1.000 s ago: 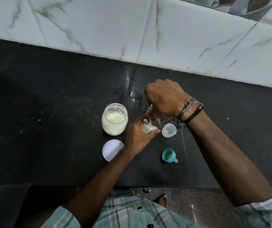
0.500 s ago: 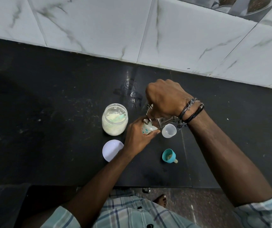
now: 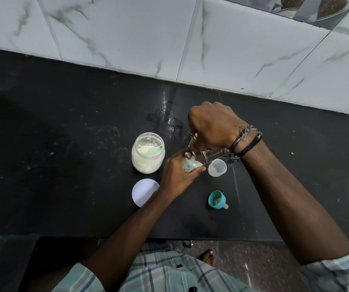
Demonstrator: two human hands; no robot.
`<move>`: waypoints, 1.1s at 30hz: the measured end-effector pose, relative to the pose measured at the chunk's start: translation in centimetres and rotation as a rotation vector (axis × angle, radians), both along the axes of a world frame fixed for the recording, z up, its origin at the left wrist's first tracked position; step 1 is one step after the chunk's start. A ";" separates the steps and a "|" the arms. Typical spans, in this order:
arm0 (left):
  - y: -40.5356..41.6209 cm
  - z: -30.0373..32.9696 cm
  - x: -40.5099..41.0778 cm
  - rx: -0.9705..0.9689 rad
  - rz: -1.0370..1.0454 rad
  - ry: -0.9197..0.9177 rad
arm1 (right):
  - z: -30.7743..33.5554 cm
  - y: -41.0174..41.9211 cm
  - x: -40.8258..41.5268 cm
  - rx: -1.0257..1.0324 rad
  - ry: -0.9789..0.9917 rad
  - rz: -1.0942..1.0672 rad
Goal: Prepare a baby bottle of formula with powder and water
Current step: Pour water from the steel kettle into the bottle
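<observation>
My left hand (image 3: 177, 175) grips a small printed baby bottle (image 3: 190, 165) on the black counter (image 3: 63, 165). My right hand (image 3: 211, 125) holds a steel vessel (image 3: 209, 155) tilted over the bottle's mouth, its spout touching the rim. To the left stands an open jar of white formula powder (image 3: 147, 153) with a green scoop (image 3: 155, 150) lying inside. The teal bottle collar with its nipple (image 3: 217, 199) lies on its side near the front. Whether water is flowing is hidden by my hands.
A white jar lid (image 3: 143, 191) lies in front of the powder jar. A clear bottle cap (image 3: 217, 167) stands right of the bottle. A clear glass (image 3: 168, 108) and a wet patch sit behind my hands. Tiled wall (image 3: 190, 39) at the back, counter edge at the front.
Almost nothing has moved. My right hand has shifted very slightly with the steel vessel over the bottle; my left hand holds the bottle in the same place.
</observation>
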State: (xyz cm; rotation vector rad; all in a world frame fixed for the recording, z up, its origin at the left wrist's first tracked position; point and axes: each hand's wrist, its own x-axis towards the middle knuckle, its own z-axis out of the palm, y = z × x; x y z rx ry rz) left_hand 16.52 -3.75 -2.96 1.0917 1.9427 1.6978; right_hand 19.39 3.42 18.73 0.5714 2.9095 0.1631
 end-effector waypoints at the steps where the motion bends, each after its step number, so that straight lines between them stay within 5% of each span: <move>1: 0.0 0.0 0.0 0.001 -0.002 -0.004 | 0.0 0.0 0.0 0.000 0.001 -0.001; 33: -0.4 0.8 0.0 0.003 -0.034 0.061 | 0.7 3.7 4.3 -0.193 0.056 -0.038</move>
